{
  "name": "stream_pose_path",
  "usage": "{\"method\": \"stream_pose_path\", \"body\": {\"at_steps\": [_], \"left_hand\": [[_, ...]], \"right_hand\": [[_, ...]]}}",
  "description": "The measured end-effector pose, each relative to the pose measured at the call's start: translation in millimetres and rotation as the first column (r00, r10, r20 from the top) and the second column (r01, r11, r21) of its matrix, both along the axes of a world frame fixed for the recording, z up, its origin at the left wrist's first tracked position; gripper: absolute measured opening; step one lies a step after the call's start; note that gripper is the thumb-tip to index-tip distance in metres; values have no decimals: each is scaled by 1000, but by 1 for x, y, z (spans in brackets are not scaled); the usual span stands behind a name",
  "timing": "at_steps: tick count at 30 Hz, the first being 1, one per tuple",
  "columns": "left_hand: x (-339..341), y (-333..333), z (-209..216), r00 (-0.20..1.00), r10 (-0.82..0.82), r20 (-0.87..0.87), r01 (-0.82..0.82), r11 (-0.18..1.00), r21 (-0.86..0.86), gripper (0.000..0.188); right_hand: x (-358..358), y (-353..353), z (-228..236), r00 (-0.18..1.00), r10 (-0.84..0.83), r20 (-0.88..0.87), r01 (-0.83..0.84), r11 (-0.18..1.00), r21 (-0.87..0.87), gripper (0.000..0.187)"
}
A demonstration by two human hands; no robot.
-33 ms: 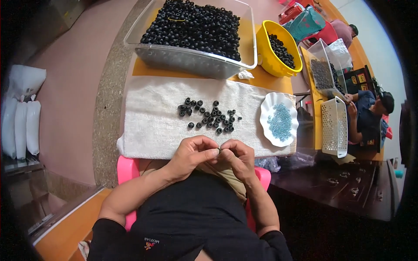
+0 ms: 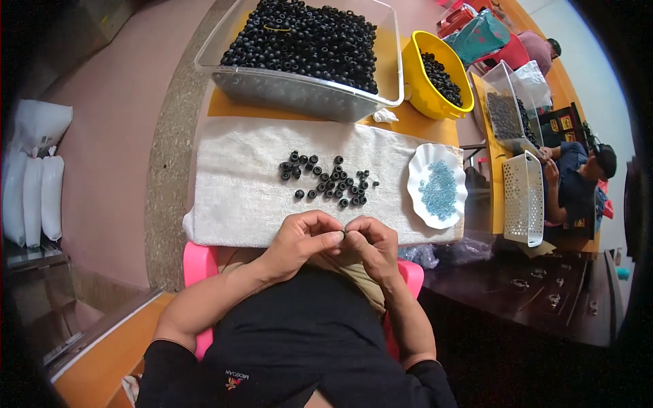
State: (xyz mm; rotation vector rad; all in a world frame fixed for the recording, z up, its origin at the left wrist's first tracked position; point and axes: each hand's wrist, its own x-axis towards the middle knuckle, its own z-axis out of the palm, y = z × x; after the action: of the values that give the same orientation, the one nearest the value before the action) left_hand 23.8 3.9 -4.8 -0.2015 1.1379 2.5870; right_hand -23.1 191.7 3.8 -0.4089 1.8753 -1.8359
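My left hand (image 2: 307,238) and my right hand (image 2: 369,243) meet at the near edge of a white towel (image 2: 238,170). Thumb and forefinger of each are pinched together on one small dark piece (image 2: 343,232). Fingertips cover most of it, so its full shape is hidden. Just beyond my hands lies a loose group of small black round parts (image 2: 330,185) with holes through them. A few smaller black ones sit at the group's right side. To the right, a white plate with a wavy rim (image 2: 415,197) holds many tiny pale-blue translucent pieces (image 2: 439,190).
Behind the towel stand a clear plastic bin (image 2: 292,87) full of black parts and a yellow basket (image 2: 415,81) with more. A white perforated basket (image 2: 522,197) and a co-worker (image 2: 578,173) are at the right. White bags (image 2: 34,190) stand far left.
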Motion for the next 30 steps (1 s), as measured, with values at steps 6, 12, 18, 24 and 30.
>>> {"method": "stream_pose_path", "body": {"at_steps": [6, 12, 18, 24, 30], "left_hand": [[-2, -1, 1, 1000, -2, 3, 2, 1000, -9, 15], [-3, -2, -1, 1000, -11, -11, 11, 1000, -11, 14], [-2, -3, -2, 1000, 1, 1, -1, 1000, -13, 14], [-2, -2, -1, 1000, 0, 20, 0, 1000, 8, 14], [-3, -3, -2, 998, 42, 42, -45, 996, 78, 12]], "right_hand": [[3, -7, 3, 994, -94, 51, 94, 996, 2, 12], [5, -8, 1, 989, -132, 70, 135, 990, -40, 12], [4, -6, -1, 994, -80, 76, 81, 997, -13, 13], [7, -7, -1, 995, -101, 18, 101, 995, 10, 13], [12, -17, 4, 720, 14, -693, 185, 960, 212, 22]]}}
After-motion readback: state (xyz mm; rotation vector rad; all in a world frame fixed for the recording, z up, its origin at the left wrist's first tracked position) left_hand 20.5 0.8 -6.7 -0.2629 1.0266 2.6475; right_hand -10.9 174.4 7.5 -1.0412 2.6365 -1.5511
